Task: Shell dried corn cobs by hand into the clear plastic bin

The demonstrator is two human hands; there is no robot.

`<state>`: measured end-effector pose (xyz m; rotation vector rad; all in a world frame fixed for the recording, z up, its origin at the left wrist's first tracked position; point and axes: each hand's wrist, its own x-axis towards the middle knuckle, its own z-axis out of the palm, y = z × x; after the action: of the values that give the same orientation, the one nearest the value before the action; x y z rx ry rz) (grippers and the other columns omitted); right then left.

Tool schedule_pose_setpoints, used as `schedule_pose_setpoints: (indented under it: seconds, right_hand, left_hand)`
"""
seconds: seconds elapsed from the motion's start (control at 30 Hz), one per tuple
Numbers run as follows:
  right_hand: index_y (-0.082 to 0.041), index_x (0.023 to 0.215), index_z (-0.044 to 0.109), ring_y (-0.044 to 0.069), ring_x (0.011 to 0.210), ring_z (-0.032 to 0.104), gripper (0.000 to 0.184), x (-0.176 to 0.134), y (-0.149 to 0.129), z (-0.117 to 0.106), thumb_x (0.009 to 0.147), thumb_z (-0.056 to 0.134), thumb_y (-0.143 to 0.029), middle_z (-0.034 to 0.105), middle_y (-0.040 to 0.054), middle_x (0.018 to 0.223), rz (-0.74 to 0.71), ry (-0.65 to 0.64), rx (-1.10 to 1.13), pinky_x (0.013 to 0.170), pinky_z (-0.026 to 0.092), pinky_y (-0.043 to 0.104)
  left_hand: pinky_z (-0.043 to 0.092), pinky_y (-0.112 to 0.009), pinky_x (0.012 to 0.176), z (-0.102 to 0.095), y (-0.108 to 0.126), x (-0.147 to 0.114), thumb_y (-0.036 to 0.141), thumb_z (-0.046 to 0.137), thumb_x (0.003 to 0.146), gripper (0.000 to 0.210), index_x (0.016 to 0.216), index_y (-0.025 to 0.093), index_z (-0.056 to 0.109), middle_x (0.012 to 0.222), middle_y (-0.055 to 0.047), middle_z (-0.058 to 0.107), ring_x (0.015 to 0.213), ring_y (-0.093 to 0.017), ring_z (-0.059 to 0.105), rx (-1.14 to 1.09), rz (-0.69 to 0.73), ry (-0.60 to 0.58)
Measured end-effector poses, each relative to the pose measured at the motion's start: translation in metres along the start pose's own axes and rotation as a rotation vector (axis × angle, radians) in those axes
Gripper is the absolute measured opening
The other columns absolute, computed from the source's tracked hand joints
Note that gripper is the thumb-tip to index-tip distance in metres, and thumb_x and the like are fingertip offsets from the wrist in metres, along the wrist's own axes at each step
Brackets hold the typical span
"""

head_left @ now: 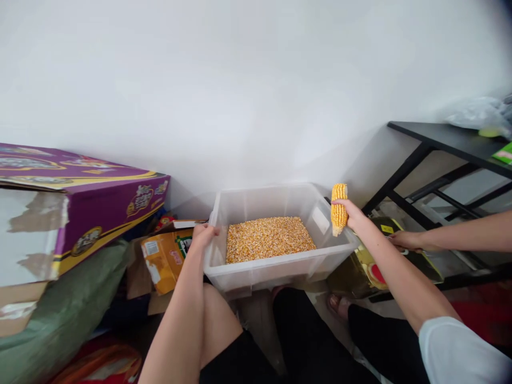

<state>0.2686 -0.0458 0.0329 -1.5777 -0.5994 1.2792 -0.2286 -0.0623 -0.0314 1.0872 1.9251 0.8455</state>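
A translucent plastic bin (276,266) stands in front of me, its bottom covered with loose yellow corn kernels (268,237). On the bin's left rim rests my left hand (205,234), fingers closed around the edge with the thumb toward the inside. My right hand (351,213) is closed around an ear of corn (339,208), held nearly upright just beyond the bin's right rim. Rows of kernels still cover the ear's visible side.
Another person's hand (406,241) reaches in from the right, at a dark green container (384,266). A black metal rack (444,136) stands behind it. To the left are a purple cardboard box (116,205), a smaller orange carton (168,261) and a green sack (80,304).
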Motion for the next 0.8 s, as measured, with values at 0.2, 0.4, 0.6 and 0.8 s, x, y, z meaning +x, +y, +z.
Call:
schedule_pose_setpoints:
  seconds: [0.2,0.4,0.6,0.8]
  right_hand:
    - [-0.017,0.072,0.055,0.016,0.053,0.053,0.017,0.008,0.017,0.003,0.060,0.067,-0.021,0.056,0.0022,0.059,0.026,0.006,-0.059,0.047,0.044,0.028]
    - [-0.017,0.074,0.055,0.016,0.053,0.053,0.020,0.017,0.020,-0.002,0.060,0.068,-0.022,0.056,0.0013,0.059,0.062,-0.017,-0.004,0.048,0.045,0.029]
    - [-0.017,0.073,0.055,0.016,0.054,0.053,0.020,0.035,0.036,-0.018,0.059,0.067,-0.023,0.056,0.0019,0.060,0.079,0.023,0.042,0.049,0.045,0.030]
    - [-0.017,0.071,0.055,0.016,0.054,0.053,0.020,0.051,0.049,-0.040,0.058,0.068,-0.024,0.055,0.0010,0.061,0.055,0.069,0.051,0.048,0.045,0.029]
  left_hand:
    - [0.025,-0.022,0.043,-0.002,0.006,-0.006,0.015,0.057,0.049,0.009,0.057,0.014,0.058,0.049,0.003,0.045,0.047,-0.011,0.040,0.051,0.001,0.005]
    - [0.030,-0.022,0.044,-0.004,0.010,0.000,0.015,0.058,0.050,0.014,0.063,0.014,0.061,0.053,0.003,0.049,0.050,-0.012,0.045,0.108,-0.019,-0.011]
    - [0.028,-0.022,0.043,0.018,0.005,0.007,0.013,0.058,0.049,0.010,0.058,0.015,0.059,0.050,0.004,0.047,0.048,-0.011,0.043,0.078,0.022,0.007]
    - [0.031,-0.021,0.045,0.048,0.015,0.002,0.010,0.058,0.048,0.020,0.066,0.013,0.063,0.054,0.003,0.052,0.051,-0.012,0.047,-0.004,0.009,0.000]
